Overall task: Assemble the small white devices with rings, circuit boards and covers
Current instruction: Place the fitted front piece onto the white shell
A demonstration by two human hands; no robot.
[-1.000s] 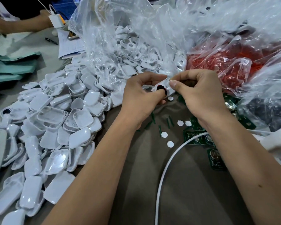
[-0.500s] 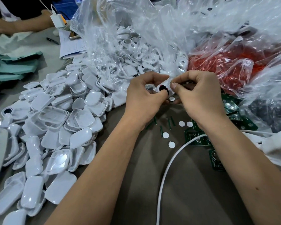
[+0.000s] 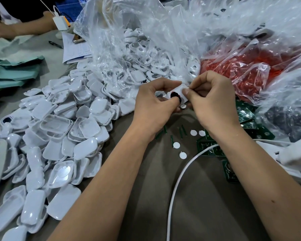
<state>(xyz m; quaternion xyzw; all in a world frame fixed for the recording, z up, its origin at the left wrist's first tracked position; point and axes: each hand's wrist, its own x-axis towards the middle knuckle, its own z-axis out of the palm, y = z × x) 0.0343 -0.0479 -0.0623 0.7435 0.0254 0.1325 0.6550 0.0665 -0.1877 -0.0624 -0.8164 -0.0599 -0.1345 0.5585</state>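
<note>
Both my hands hold one small white device shell (image 3: 180,92) above the brown table (image 3: 146,197), in front of the plastic bags. My left hand (image 3: 155,103) grips its left end, thumb by a dark ring (image 3: 174,95) set in the shell. My right hand (image 3: 214,100) pinches the right end between thumb and forefinger. A heap of white covers (image 3: 59,136) lies to the left. Green circuit boards (image 3: 210,148) lie at the right under my right forearm. Small white round discs (image 3: 176,145) and thin green strips (image 3: 182,130) are scattered below my hands.
Clear plastic bags hold white shells (image 3: 142,54) and red rings (image 3: 233,72) behind my hands. A white cable (image 3: 179,180) curves across the table. A white object (image 3: 295,153) sits at the right edge. Another person's arm (image 3: 21,27), papers and green sheets (image 3: 10,70) are at the far left.
Both hands kept hold of the shell and shifted slightly up and right. The ring has stayed in the shell under my left thumb.
</note>
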